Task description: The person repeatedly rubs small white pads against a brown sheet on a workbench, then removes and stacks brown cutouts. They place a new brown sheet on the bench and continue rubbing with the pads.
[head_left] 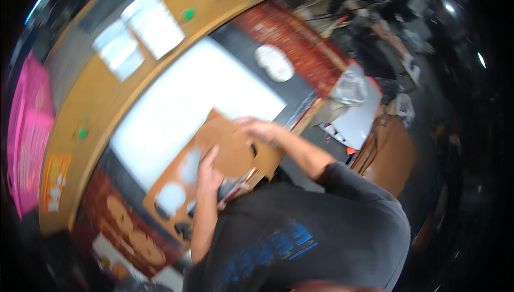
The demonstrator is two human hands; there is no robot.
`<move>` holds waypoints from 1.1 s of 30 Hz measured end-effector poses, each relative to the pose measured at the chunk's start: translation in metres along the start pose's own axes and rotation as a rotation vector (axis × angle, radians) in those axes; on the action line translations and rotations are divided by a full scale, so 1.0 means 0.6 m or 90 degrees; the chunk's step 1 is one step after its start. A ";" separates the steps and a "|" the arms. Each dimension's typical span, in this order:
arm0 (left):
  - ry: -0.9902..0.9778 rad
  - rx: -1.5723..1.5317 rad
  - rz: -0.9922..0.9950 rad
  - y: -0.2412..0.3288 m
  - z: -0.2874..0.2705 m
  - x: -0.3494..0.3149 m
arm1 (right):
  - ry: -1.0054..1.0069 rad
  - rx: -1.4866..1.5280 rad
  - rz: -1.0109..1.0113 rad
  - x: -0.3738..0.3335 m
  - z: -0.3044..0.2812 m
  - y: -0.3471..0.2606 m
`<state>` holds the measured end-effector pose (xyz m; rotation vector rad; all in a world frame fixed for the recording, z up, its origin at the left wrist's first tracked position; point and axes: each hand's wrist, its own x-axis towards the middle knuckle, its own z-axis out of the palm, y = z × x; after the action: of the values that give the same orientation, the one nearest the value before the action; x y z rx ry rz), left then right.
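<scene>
A brown sheet [231, 150] with several rounded cut-out holes lies slantwise over the near part of a bright white board [198, 85] on the worktable. Whether it is cardboard or another sheet material I cannot tell. My left hand [210, 174] grips the sheet near its middle, thumb on top and the other fingers mostly hidden. At the sheet's upper right edge, my right hand [258, 129] is closed on it, slightly blurred. White and dark surfaces show through the holes.
White rounded pieces [274, 62] sit beyond the board; brown sole-shaped pieces [120, 214] lie at left on a reddish surface. A yellow-brown ledge [115, 111] with paper sheets [153, 24] borders the far side. A pink crate [32, 136] stands far left; cardboard [393, 155] leans at right.
</scene>
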<state>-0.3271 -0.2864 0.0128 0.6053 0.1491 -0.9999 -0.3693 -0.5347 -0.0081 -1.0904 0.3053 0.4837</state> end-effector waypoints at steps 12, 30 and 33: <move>-0.008 -0.026 0.006 -0.042 -0.030 0.024 | 0.607 -0.770 -0.406 -0.034 0.049 0.008; -0.169 -0.143 0.144 0.119 -0.202 0.033 | 0.615 -0.489 -0.140 -0.075 0.021 0.022; -0.106 -0.092 0.155 0.113 -0.204 0.044 | 0.520 -0.551 0.002 -0.101 0.022 0.004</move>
<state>-0.2380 -0.2128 -0.0709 0.3953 -0.0003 -0.7908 -0.4225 -0.5353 0.0243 -2.1220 0.8577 0.1275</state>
